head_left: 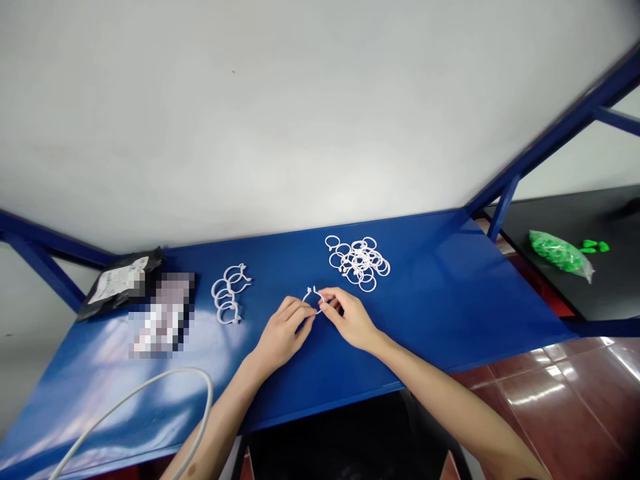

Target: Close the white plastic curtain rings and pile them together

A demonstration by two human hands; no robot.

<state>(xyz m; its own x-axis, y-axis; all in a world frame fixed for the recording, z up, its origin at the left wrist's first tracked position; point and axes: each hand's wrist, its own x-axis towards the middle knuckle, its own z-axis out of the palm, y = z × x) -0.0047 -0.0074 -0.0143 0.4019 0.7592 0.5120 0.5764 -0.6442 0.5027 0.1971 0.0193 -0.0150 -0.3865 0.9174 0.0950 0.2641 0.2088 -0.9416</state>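
Between my hands is a white plastic ring (321, 299) with a gap at its far side, its two small ends standing apart. My left hand (286, 333) pinches the ring's left side, and my right hand (350, 319) pinches its right side. Beyond my right hand lies a loose pile of white rings (361, 260), several of them overlapping. Off to the left of my left hand, several more white rings (227, 297) lie in an overlapping row. All of these rest on the blue table (425, 287).
A black plastic package (120, 283) with a white label sits at the table's left, beside a pixelated item (167, 310). A white cable (150, 380) arcs over the near left. To the right, a bag of green pieces (559, 253) lies on a black surface. Blue frame bars (505, 207) flank the table.
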